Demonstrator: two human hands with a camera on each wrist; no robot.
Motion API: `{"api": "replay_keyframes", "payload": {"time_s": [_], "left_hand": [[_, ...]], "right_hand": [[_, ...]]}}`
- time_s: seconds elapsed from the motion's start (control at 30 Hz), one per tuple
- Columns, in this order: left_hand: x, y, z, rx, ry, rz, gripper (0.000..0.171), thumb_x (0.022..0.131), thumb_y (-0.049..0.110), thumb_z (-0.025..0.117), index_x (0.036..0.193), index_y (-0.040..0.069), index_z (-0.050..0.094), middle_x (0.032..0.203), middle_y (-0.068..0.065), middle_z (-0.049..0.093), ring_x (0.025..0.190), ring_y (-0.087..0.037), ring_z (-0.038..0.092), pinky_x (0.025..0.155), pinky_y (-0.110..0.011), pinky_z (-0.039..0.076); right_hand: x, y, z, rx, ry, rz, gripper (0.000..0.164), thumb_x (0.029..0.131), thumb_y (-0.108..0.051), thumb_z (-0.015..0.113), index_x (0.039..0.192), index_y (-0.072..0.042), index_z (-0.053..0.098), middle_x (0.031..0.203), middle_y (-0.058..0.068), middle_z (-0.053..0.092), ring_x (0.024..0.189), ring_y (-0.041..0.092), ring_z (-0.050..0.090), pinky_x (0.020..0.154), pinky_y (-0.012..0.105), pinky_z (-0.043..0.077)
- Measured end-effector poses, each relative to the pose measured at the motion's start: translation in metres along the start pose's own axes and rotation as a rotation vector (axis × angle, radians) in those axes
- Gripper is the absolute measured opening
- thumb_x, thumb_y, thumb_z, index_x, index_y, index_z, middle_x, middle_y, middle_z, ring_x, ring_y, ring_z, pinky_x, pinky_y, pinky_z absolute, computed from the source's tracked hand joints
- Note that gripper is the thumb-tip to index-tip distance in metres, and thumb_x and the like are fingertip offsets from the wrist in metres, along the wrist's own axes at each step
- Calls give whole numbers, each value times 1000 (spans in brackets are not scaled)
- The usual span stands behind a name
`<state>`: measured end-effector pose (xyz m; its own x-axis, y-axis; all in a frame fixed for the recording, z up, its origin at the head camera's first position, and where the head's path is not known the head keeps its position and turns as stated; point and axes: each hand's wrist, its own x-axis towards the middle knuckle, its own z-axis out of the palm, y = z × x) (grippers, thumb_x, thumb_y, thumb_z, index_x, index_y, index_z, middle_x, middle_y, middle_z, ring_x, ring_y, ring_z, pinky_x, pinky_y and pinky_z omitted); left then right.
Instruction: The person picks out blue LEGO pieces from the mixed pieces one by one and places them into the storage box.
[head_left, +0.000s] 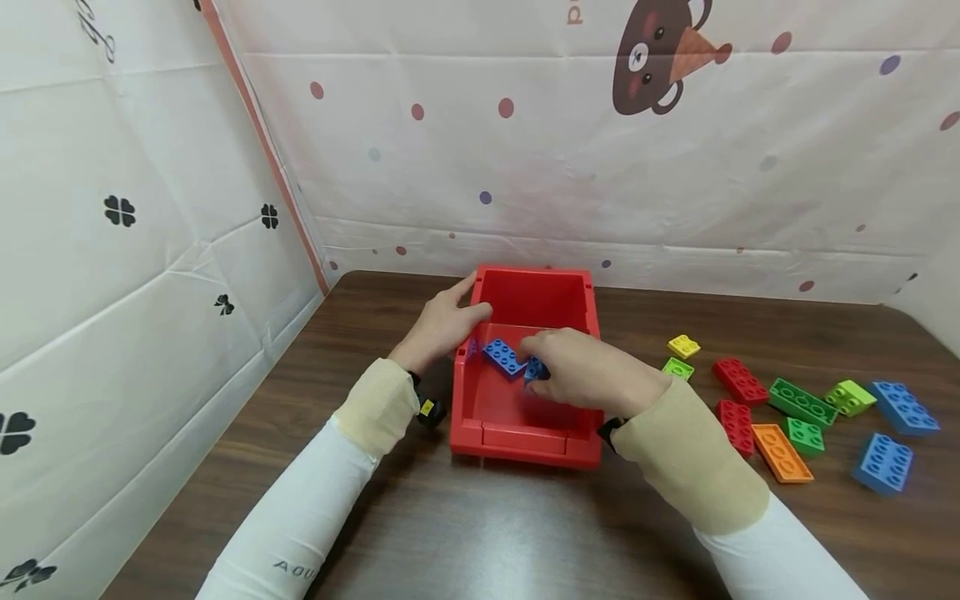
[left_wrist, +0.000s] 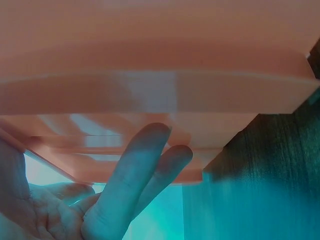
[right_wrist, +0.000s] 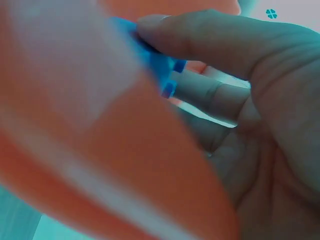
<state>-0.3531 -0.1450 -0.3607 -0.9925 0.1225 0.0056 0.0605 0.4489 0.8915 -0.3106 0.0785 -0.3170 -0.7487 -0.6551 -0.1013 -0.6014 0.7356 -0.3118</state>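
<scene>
A red plastic bin (head_left: 517,408) stands on the table. My left hand (head_left: 444,323) holds its left wall, thumb over the rim; in the left wrist view two fingers (left_wrist: 132,175) lie along the outside. My right hand (head_left: 581,367) reaches over the right wall into the bin. Between thumb and fingers it pinches a blue building brick (head_left: 534,369), partly covered by the hand. In the right wrist view the bin wall hides part of this brick (right_wrist: 157,65). Beside it, on the bin floor, lies another blue brick (head_left: 502,357).
Right of the bin several loose bricks are spread on the brown table (head_left: 480,533): yellow (head_left: 683,346), red (head_left: 740,381), green (head_left: 802,402), orange (head_left: 782,452) and blue (head_left: 885,462). A white printed sheet (head_left: 450,167) hangs behind the table, another at the left.
</scene>
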Motion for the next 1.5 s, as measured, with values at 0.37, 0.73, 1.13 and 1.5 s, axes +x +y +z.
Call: {"api": "replay_keyframes", "payload": {"time_s": [0.37, 0.73, 1.13, 1.5], "left_hand": [[-1, 2, 2, -15, 9, 2, 80, 100, 30, 65, 171, 29, 26, 131, -11, 65, 89, -32, 77, 71, -38, 66], [1, 2, 2, -9, 5, -6, 81, 99, 29, 65, 171, 27, 27, 134, -12, 62, 94, -34, 75, 75, -39, 66], [3, 0, 3, 3, 22, -25, 79, 99, 29, 64, 170, 27, 29, 133, -14, 63, 88, -31, 75, 72, -39, 66], [2, 0, 1, -3, 24, -22, 77, 100, 29, 62, 170, 27, 30, 128, -14, 65, 86, -33, 75, 69, -39, 65]], "right_hand": [[-5, 6, 3, -74, 60, -57, 50, 86, -19, 89, 131, -5, 70, 118, 10, 71, 103, 23, 67, 90, 42, 62], [-3, 10, 5, -120, 34, -116, 51, 83, -20, 92, 128, -7, 72, 112, 6, 72, 96, 19, 68, 88, 38, 63], [4, 8, 6, -119, -80, -157, 48, 85, -19, 90, 129, -9, 74, 110, 2, 72, 91, 15, 66, 85, 32, 63], [13, 7, 10, -189, -144, -161, 48, 82, -22, 93, 125, -12, 74, 102, -1, 71, 83, 14, 65, 85, 35, 63]]}}
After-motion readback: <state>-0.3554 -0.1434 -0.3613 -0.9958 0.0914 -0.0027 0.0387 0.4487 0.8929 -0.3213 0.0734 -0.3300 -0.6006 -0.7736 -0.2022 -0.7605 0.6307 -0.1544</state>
